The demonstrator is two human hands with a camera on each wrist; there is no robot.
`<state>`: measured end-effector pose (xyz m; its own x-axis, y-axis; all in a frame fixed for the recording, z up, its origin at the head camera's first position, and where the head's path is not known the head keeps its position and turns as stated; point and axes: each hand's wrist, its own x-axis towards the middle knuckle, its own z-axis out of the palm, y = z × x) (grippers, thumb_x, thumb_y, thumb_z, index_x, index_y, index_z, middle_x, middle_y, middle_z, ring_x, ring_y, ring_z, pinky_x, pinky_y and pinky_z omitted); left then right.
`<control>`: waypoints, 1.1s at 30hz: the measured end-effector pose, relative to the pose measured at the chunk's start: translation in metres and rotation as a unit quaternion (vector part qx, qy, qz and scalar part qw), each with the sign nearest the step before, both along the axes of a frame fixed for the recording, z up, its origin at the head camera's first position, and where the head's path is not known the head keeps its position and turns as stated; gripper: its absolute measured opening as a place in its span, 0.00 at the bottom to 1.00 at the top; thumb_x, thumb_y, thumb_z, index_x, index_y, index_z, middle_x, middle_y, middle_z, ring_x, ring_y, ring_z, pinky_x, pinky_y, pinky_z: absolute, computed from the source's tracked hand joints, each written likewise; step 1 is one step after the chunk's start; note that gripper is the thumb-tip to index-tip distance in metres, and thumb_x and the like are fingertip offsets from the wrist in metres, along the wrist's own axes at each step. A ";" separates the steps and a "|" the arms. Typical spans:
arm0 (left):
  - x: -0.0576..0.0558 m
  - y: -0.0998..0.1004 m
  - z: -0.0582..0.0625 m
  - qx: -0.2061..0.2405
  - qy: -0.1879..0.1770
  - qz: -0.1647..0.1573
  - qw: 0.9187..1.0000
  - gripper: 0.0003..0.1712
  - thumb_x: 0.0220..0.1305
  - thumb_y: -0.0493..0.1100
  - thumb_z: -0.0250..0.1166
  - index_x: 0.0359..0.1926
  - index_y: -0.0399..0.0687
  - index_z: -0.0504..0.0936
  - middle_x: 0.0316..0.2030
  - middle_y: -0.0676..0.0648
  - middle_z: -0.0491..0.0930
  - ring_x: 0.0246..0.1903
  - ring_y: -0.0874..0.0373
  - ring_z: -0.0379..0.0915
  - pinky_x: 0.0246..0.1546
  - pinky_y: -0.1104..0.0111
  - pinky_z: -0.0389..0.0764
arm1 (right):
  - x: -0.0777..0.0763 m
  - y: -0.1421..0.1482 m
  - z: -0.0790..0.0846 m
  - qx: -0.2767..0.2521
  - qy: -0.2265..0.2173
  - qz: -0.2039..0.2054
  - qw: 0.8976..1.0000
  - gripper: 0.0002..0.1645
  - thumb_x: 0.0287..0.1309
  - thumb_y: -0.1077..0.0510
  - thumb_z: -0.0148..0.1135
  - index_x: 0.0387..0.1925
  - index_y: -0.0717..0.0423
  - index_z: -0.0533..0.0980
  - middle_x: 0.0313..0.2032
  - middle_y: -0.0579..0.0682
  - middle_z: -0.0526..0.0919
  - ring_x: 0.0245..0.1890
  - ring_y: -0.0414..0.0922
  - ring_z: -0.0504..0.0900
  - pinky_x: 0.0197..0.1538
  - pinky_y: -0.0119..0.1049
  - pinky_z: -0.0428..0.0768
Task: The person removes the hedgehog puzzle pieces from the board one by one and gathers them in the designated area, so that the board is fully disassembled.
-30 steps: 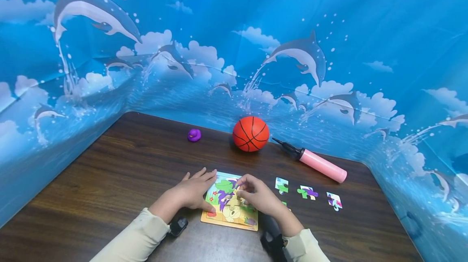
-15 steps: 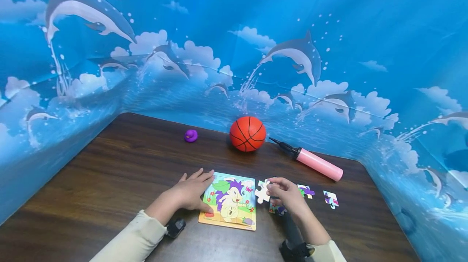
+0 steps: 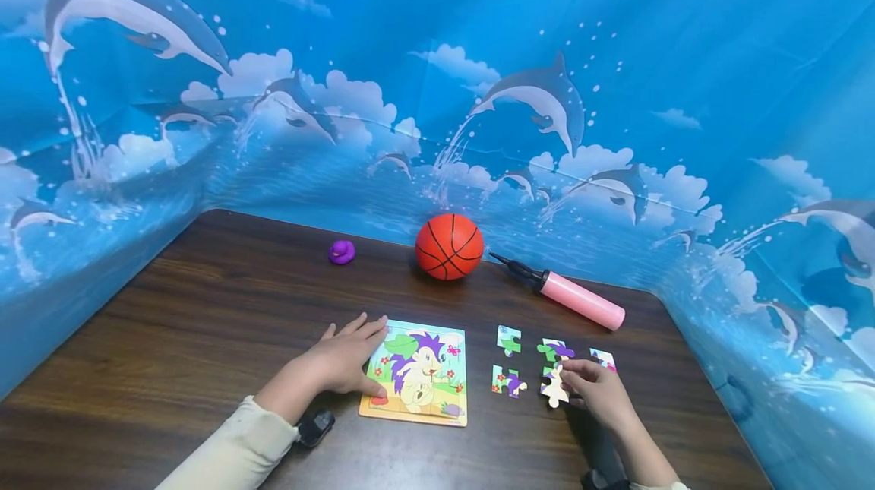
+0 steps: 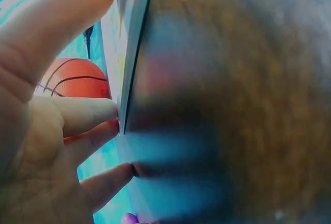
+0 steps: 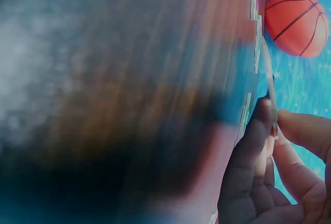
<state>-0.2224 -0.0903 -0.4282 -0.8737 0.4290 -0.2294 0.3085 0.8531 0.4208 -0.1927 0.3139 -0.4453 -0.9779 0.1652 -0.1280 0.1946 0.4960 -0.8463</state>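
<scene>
Wooden table (image 3: 205,323), dark brown, enclosed by a blue dolphin-print backdrop (image 3: 615,57). Left hand (image 3: 342,357) laid flat with fingers straight on the left edge of the puzzle board (image 3: 417,372), thumb on its near corner; same fingertips seen against the board's edge in the left wrist view (image 4: 88,115). Right hand (image 3: 595,387) well apart from the left, pinching a pale, face-down puzzle piece (image 3: 555,386) between thumb and fingers, at or just above the table to the right of the board. Three loose pieces (image 3: 509,340) lying face-up just beside it, a fourth partly hidden behind the hand. Orange basketball (image 3: 449,246), purple toy duck (image 3: 341,251) and pink hand pump (image 3: 570,298) ranged along the far edge
</scene>
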 end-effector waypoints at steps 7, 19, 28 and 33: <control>0.003 0.006 0.004 0.002 0.003 0.002 1.000 0.50 0.51 0.58 0.76 0.74 0.55 0.65 0.77 0.44 0.50 0.75 0.38 0.37 0.68 0.33 0.37 | 0.000 -0.004 0.004 0.099 0.018 0.015 0.995 0.14 0.63 0.62 0.63 0.47 0.67 0.81 0.33 0.53 0.86 0.31 0.43 0.82 0.33 0.37 0.83; 0.025 0.019 0.014 -0.021 0.115 -0.103 0.988 0.31 0.63 0.46 0.69 0.67 0.61 0.75 0.73 0.45 0.60 0.73 0.44 0.52 0.69 0.37 0.48 | 0.001 -0.024 0.025 0.355 0.025 0.034 0.934 0.17 0.60 0.49 0.66 0.46 0.53 0.84 0.40 0.54 0.86 0.43 0.58 0.83 0.39 0.61 0.75; 0.062 0.038 0.023 -0.028 0.138 -0.237 0.961 0.30 0.66 0.52 0.66 0.66 0.50 0.75 0.68 0.55 0.70 0.69 0.55 0.62 0.68 0.51 0.64 | -0.022 -0.105 0.030 0.300 0.091 0.253 0.915 0.19 0.54 0.54 0.74 0.49 0.45 0.84 0.46 0.46 0.79 0.47 0.47 0.77 0.50 0.52 0.78; 0.068 0.045 0.017 -0.062 0.139 -0.249 0.956 0.34 0.64 0.59 0.65 0.67 0.53 0.75 0.69 0.59 0.67 0.69 0.61 0.60 0.68 0.51 0.64 | -0.035 -0.136 0.028 0.283 0.061 0.342 0.894 0.22 0.54 0.52 0.74 0.52 0.45 0.83 0.43 0.46 0.75 0.39 0.42 0.74 0.41 0.39 0.79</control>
<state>-0.1548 -0.0456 -0.4112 -0.6025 0.7925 -0.0943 0.7750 0.6092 0.1679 -0.2277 0.1781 -0.4173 -0.8758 -0.4726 -0.0986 -0.3950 0.8189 -0.4163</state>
